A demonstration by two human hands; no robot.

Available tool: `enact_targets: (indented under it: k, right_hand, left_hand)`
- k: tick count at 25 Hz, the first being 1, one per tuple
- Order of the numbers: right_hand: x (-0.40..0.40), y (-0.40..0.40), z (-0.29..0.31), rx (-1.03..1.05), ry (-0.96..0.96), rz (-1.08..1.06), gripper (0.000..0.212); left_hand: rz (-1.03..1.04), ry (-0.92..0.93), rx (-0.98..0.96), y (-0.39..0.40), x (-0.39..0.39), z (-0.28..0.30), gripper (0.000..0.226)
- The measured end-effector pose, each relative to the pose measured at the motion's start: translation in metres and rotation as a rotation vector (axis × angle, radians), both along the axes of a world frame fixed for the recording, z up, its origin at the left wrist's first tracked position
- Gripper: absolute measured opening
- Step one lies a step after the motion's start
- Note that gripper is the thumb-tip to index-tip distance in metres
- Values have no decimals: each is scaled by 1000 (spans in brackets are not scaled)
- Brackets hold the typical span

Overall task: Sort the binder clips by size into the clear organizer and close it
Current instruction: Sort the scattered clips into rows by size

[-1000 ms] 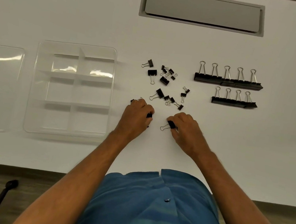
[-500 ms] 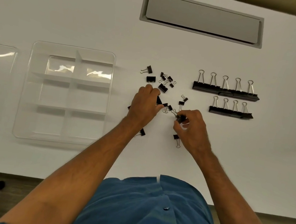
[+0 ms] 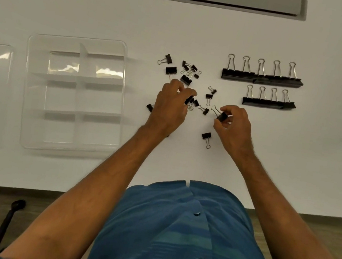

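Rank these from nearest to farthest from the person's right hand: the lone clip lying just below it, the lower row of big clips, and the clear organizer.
From the right hand:
1. Lone clip, just below and left of it.
2. Lower row of big clips, up and to its right.
3. Clear organizer, far across on the left.

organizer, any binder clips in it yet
No, every compartment of the clear organizer shows bare, and the clips still lie on the table to its right.

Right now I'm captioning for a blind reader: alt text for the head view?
Two bare hands sort small clips on a white table; the right hand holds a clip. An empty clear organizer sits left, two rows of large clips right.
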State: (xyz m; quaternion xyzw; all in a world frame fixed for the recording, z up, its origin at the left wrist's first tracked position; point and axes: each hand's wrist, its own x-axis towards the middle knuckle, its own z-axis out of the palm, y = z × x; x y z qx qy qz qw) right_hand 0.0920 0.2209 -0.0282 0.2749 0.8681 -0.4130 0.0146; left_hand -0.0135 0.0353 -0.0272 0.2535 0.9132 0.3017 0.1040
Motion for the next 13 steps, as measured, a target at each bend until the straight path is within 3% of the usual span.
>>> enact_targets:
  k: [5, 9, 13]
  right_hand:
    - [30, 40, 2, 22, -24, -212, 33]
    - [57, 82, 5, 60, -58, -300, 32]
    - [65, 111, -1, 81, -115, -257, 36]
  left_hand:
    - [-218, -105, 92, 43, 42, 0, 47]
    - [-387, -64, 27, 96, 69, -4, 48]
    - [-466, -11, -76, 134, 71, -10, 49]
